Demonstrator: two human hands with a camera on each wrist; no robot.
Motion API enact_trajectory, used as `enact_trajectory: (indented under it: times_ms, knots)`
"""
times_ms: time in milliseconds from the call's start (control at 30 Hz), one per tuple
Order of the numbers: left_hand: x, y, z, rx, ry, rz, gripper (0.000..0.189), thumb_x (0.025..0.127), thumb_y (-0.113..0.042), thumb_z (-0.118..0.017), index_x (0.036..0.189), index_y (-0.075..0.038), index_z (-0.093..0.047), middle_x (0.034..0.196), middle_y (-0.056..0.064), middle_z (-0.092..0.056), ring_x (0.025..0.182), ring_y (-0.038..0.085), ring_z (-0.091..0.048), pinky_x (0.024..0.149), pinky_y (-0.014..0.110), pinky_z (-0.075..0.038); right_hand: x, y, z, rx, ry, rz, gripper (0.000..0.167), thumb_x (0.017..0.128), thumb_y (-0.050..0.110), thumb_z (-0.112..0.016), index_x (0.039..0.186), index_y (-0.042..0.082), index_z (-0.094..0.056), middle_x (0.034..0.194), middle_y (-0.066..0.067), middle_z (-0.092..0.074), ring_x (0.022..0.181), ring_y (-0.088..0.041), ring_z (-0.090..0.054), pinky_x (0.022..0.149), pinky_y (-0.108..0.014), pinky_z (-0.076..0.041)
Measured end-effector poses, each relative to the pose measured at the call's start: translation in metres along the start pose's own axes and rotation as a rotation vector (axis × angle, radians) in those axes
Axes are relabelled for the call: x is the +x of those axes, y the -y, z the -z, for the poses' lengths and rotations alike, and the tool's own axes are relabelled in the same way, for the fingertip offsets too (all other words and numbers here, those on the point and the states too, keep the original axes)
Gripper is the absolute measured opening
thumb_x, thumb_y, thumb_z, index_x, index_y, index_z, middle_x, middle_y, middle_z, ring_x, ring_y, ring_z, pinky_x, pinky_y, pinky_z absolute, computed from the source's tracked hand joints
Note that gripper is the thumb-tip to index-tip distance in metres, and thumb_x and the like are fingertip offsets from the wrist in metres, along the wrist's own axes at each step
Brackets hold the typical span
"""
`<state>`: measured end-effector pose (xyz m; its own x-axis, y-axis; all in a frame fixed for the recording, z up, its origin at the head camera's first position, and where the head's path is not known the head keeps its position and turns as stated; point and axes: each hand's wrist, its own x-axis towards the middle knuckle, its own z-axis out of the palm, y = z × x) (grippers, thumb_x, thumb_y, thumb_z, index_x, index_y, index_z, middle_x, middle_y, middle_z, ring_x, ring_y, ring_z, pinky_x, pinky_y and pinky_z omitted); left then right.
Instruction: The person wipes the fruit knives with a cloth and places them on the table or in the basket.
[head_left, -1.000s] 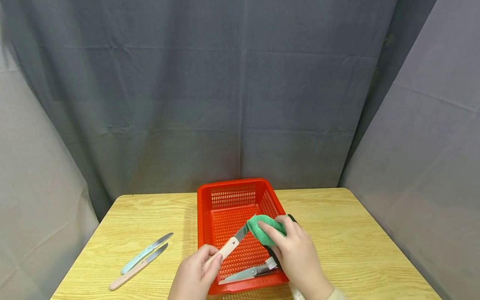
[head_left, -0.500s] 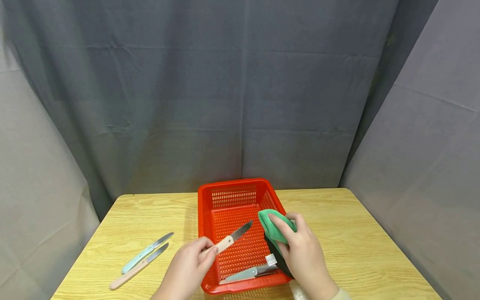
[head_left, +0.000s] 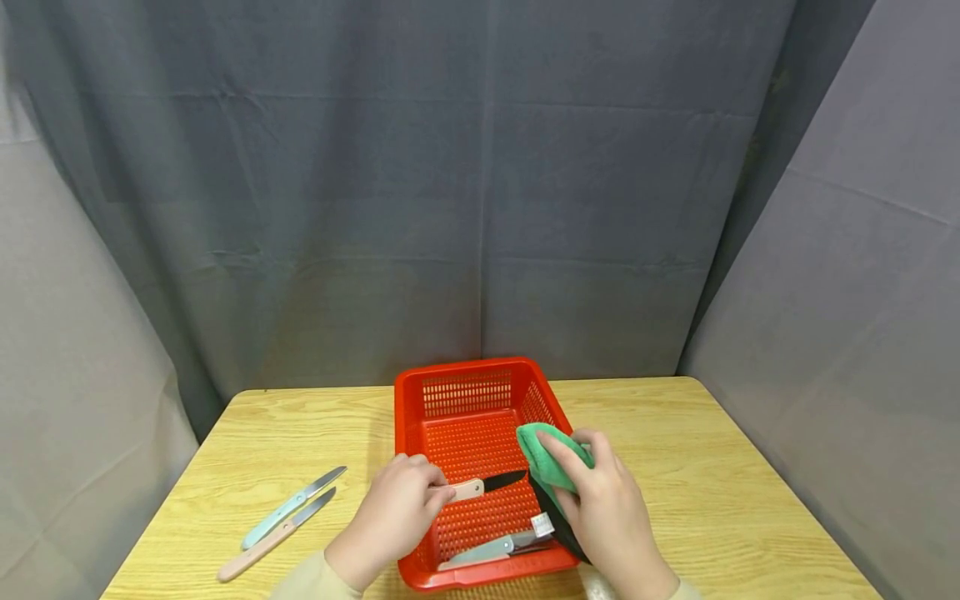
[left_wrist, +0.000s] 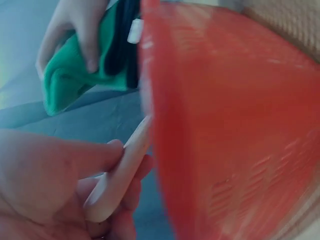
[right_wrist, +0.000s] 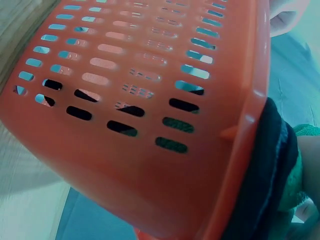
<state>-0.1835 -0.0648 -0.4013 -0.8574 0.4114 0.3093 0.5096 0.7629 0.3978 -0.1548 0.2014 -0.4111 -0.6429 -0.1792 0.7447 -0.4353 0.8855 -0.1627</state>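
Left of the red perforated plastic basket (head_left: 468, 437), a mint-handled knife (head_left: 291, 507) and a pink-handled knife (head_left: 277, 536) lie on the worktop (head_left: 750, 500), tips slanting toward it. Above its left rim, the left hand (head_left: 399, 504) pinches a cream-handled knife (head_left: 474, 489), long axis crosswise, tip rightward; at its right, the right hand (head_left: 609, 512) grips a green-and-black cloth (head_left: 551, 460).

Wood-grain table (head_left: 675, 467) beneath red basket (head_left: 402, 417), two knives (head_left: 268, 543)
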Motion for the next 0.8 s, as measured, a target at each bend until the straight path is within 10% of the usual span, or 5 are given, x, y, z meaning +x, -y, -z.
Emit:
enact_trajectory:
  times_ms: [800]
  knots:
    - [0.011, -0.002, -0.032, 0.088, 0.220, -0.102, 0.024, 0.085, -0.030, -0.081, 0.065, -0.021, -0.072, 0.067, -0.015, -0.060, 0.068, 0.009, -0.049, 0.067, 0.031, -0.037, -0.004, 0.000, 0.000, -0.010, 0.031, -0.018, 0.082, 0.062, 0.005, -0.098, 0.133, 0.031, -0.067, 0.115, -0.013, -0.057, 0.084, -0.030, -0.067, 0.067, -0.045, -0.059]
